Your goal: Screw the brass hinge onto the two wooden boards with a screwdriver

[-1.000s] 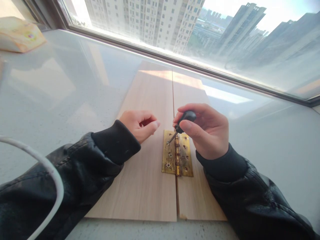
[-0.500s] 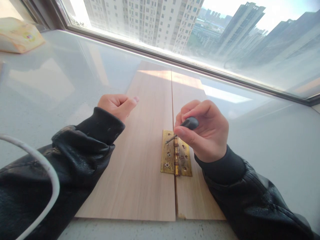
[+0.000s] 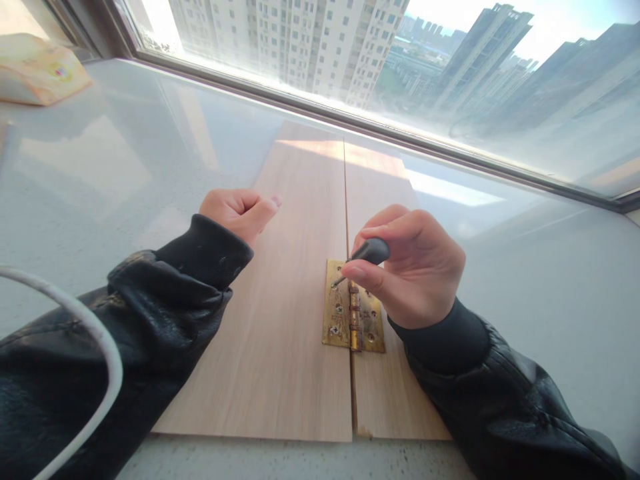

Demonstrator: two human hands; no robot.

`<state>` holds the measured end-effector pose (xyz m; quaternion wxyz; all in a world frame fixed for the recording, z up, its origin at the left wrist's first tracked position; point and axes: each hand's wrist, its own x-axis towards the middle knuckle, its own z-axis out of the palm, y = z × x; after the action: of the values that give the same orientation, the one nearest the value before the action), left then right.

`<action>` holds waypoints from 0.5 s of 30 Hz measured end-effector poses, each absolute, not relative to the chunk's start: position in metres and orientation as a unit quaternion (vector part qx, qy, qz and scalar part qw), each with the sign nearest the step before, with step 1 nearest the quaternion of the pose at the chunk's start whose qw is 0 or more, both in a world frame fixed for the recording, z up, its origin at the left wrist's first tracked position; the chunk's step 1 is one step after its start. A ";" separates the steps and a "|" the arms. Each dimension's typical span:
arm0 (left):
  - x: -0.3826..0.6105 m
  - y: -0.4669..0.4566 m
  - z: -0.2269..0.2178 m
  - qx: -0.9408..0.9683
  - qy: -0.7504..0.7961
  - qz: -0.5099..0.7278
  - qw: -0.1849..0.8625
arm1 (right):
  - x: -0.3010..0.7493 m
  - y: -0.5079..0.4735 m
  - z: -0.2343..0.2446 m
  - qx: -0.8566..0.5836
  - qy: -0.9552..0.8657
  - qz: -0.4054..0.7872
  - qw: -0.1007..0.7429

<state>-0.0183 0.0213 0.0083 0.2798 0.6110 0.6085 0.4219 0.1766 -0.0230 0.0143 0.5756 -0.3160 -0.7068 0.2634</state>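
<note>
The right hand (image 3: 415, 267), centre right of the frame, pinches a screwdriver (image 3: 369, 251) by its black handle. The tool tilts so that its tip meets a screw in the upper left corner of the brass hinge (image 3: 353, 319). The hinge straddles the seam between two wooden boards (image 3: 280, 320), one leaf on each. The left hand (image 3: 237, 212) is curled into an empty, loose fist at the left board's edge, seemingly to steady it on the pale sill (image 3: 125, 167).

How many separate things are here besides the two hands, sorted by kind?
Pale wooden boards: 2
Brass hinge: 1
Black-handled screwdriver: 1
White cable: 1
Yellowish packet: 1
Total: 6
</note>
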 end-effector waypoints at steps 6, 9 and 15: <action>-0.019 0.021 0.009 0.615 0.610 0.408 0.288 | 0.178 -0.025 0.017 -0.328 -0.697 0.289 0.568; -0.020 0.021 0.008 0.616 0.607 0.412 0.286 | 0.177 -0.026 0.018 -0.338 -0.690 0.304 0.563; -0.020 0.023 0.007 0.617 0.604 0.419 0.282 | 0.177 -0.026 0.017 -0.328 -0.680 0.327 0.568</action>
<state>-0.0200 0.0226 0.0065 0.2819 0.6171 0.6035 0.4189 0.1765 -0.0259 0.0167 0.5677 -0.3285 -0.6801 0.3274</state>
